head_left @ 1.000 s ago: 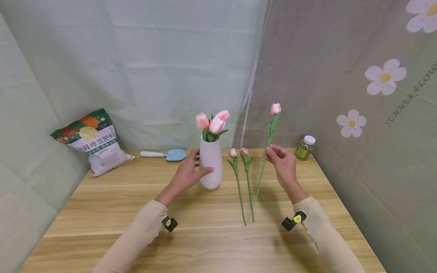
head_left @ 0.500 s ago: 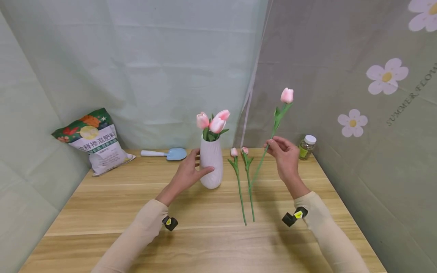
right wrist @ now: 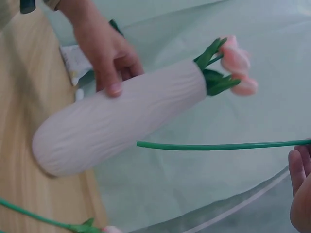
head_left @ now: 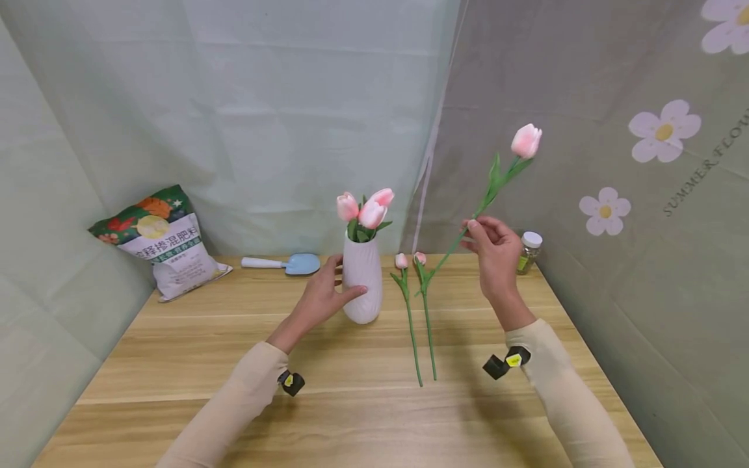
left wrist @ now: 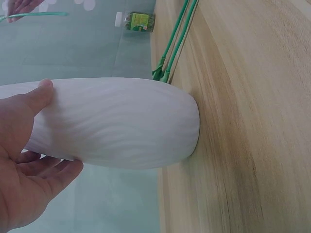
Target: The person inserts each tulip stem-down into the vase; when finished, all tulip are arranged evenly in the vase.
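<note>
A white ribbed vase (head_left: 363, 283) stands upright on the table with several pink tulips (head_left: 372, 213) in its mouth. My left hand (head_left: 322, 292) grips the vase from its left side, thumb across the front; the left wrist view shows the fingers curved round it. My right hand (head_left: 496, 257) pinches a single pink tulip (head_left: 526, 142) by its green stem, up in the air right of the vase. That stem slants, its lower end pointing down-left; in the right wrist view the stem (right wrist: 218, 146) ends in front of the vase. Two more tulips (head_left: 411, 325) lie side by side on the table.
A blue trowel (head_left: 301, 264) with a white handle lies at the back, left of the vase. A fertilizer bag (head_left: 175, 250) leans at the back left. Behind my right hand stands a small jar (head_left: 529, 250) with a white lid. Cloth walls border the table.
My right hand has risen, lifting the tulip higher and tilting its bloom to the right while the stem's lower end swung up and left. The left hand and vase have stayed put.
</note>
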`<state>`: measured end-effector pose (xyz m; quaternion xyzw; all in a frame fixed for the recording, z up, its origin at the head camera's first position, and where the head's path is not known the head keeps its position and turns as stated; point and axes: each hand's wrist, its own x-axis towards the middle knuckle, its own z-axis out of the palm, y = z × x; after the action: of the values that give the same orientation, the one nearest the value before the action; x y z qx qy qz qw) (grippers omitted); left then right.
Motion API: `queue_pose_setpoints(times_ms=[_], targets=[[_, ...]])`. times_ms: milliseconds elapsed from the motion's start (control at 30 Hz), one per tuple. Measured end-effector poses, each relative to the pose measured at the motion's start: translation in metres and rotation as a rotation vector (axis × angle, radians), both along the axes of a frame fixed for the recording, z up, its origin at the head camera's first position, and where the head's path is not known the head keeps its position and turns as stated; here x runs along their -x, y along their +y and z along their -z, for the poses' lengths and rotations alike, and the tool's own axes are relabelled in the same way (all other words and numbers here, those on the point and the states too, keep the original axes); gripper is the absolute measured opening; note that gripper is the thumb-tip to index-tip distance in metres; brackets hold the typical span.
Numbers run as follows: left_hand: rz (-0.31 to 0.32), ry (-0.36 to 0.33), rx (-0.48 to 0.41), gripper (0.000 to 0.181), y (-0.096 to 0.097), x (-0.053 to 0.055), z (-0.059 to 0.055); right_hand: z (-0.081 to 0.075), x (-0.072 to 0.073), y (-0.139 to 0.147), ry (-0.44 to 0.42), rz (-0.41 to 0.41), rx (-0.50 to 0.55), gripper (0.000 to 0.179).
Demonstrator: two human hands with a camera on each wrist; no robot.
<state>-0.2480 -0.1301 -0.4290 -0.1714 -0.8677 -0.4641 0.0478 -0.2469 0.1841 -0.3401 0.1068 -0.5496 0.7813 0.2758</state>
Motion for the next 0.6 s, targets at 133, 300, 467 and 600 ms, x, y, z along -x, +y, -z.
queue_pose_setpoints(times_ms=[133, 300, 467, 600], targets=[[-0.002, -0.001, 0.002, 0.083, 0.000, -0.001, -0.001, -0.014, -0.002, -0.004, 0.052, 0.003, 0.007, 0.002], [-0.004, 0.001, 0.006, 0.083, 0.000, -0.001, -0.002, -0.027, -0.002, -0.008, 0.100, 0.007, 0.008, 0.006], [-0.008, 0.004, 0.017, 0.083, 0.000, 0.000, -0.001, -0.037, -0.003, -0.014, 0.132, 0.002, -0.001, 0.003], [-0.008, 0.007, 0.020, 0.084, 0.000, 0.000, -0.001, -0.044, -0.003, -0.019, 0.157, -0.006, 0.003, 0.005]])
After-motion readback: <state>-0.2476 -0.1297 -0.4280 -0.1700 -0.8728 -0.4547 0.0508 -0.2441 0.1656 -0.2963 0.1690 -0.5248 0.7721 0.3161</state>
